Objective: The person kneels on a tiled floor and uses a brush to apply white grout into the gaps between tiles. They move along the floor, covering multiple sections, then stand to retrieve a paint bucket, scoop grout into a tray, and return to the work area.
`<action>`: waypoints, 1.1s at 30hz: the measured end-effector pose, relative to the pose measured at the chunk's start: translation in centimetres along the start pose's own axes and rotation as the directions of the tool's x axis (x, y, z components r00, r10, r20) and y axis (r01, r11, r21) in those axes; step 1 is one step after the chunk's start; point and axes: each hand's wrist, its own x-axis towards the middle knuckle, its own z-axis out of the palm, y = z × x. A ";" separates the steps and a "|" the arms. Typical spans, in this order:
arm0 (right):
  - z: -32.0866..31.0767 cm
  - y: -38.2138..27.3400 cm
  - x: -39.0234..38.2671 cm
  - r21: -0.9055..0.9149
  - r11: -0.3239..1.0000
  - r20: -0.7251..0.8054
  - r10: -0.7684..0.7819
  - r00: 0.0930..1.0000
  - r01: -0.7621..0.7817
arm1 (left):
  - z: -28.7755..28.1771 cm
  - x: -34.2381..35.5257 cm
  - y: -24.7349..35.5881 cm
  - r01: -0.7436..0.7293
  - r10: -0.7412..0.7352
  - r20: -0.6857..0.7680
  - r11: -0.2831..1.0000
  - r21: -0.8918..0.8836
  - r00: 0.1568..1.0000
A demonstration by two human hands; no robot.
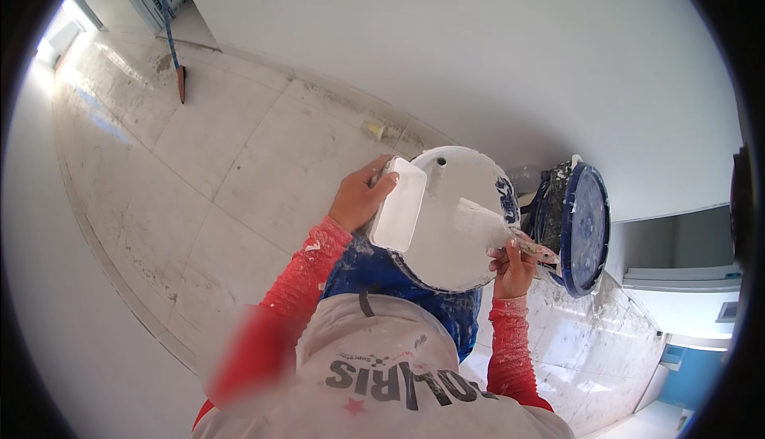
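Note:
My left hand [362,194] is closed on the long side of a white rectangular tray [401,204], its thumb over the rim. The tray is tilted at the left edge of a round bucket [396,261] holding white paint or filler [434,224]. In my right hand [514,270] is the handle of a flat, wide-headed tool [526,244] smeared with white. Its pale head lies over the white material near the bucket's right side. Whether it is a brush or a scraper I cannot tell. White specks cover both red sleeves.
Right of the bucket stands a dark, splattered container with a round blue lid [587,228]. By the wall base lies a yellowish cup [374,130]. A brown-ended tool with a blue pole [181,84] rests farther left on the stained tiled floor [231,176]. A white wall [478,48] rises beyond.

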 end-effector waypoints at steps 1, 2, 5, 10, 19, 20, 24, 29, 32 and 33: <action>-0.4 -0.6 0.1 0.012 0.999 0.010 -0.032 0.999 0.032 | 0.1 0.0 0.1 -0.014 0.014 -0.004 0.999 0.032 1.000; -0.4 -0.9 0.2 0.051 0.997 0.053 -0.062 0.997 0.060 | 0.1 0.0 0.2 -0.016 0.016 -0.001 0.999 0.043 1.000; 0.5 -2.2 0.5 -0.007 0.965 0.201 -0.255 0.946 0.262 | 0.1 -0.1 0.5 -0.025 0.025 0.002 0.998 0.065 1.000; 4.4 -2.8 0.3 -0.044 0.914 0.366 -0.361 0.857 0.404 | 0.1 0.0 0.1 0.015 -0.015 0.005 0.999 0.040 1.000; 7.9 1.6 1.8 -0.128 0.962 0.473 -0.153 0.868 0.239 | 0.0 -0.1 -0.6 0.077 -0.069 0.055 0.983 -0.169 0.996; 7.8 1.9 1.8 -0.098 0.960 0.510 -0.178 0.842 0.262 | 0.0 -0.2 -0.3 0.054 -0.050 0.031 0.988 -0.147 0.998; 6.8 2.3 1.6 -0.068 0.995 0.429 -0.035 0.903 0.071 | -0.5 -0.4 1.0 0.015 -0.016 0.036 0.999 0.044 0.999; 6.7 1.8 1.2 -0.051 0.999 0.352 0.012 0.936 0.006 | -0.1 -0.5 1.1 0.006 -0.010 0.039 0.995 0.097 0.999; 7.3 1.2 0.7 -0.080 0.997 0.347 0.019 0.938 0.009 | 0.2 -0.4 1.1 -0.029 0.027 0.018 0.994 0.107 0.999; 7.4 1.1 0.5 -0.075 0.997 0.338 0.017 0.941 0.009 | 0.2 -0.6 1.2 -0.040 0.040 -0.002 0.991 0.128 0.999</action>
